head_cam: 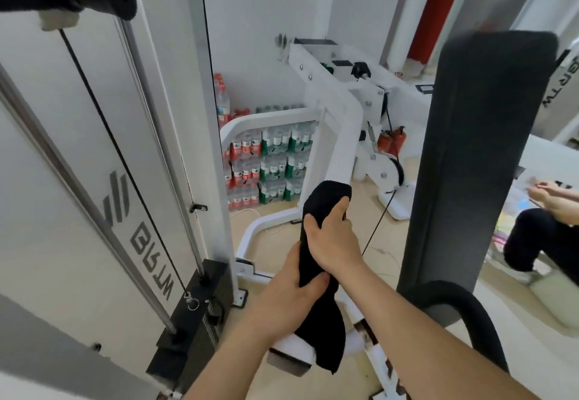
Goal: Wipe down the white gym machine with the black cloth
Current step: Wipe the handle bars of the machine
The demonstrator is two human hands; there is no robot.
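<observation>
White gym machine point(340, 136) is standing with its weight stack point(194, 315) at the left. Beside that, the left hand point(288, 293) is curling round the lower part of the black cloth point(322, 327), which is lying draped over the machine's slanted frame bar. Just above, the right hand point(333, 243) is gripping the cloth's upper part against the bar. Rightward, a dark upright pad point(479, 155) is standing.
</observation>
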